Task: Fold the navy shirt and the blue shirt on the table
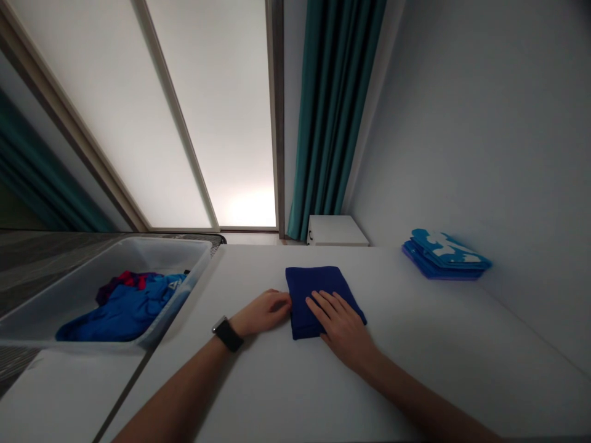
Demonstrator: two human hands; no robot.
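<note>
A dark blue folded garment (307, 307) lies flat as a neat square on the white table (268, 394). My right hand (344, 329) rests palm down across its right half, fingers stretched out. At the garment's left edge is my left hand (265, 312), a watch on its wrist, its fingers curled together at the fabric's side. The fingertips there are partly hidden, but they appear to pinch the edge.
Toward the back right, against the wall, sits a stack of folded blue clothes (446, 255), the top one with a white pattern. A translucent plastic tub (198, 258) on the left holds crumpled blue clothing (124, 307) and a red and dark piece (133, 280). Behind the table stands a white cabinet (339, 231).
</note>
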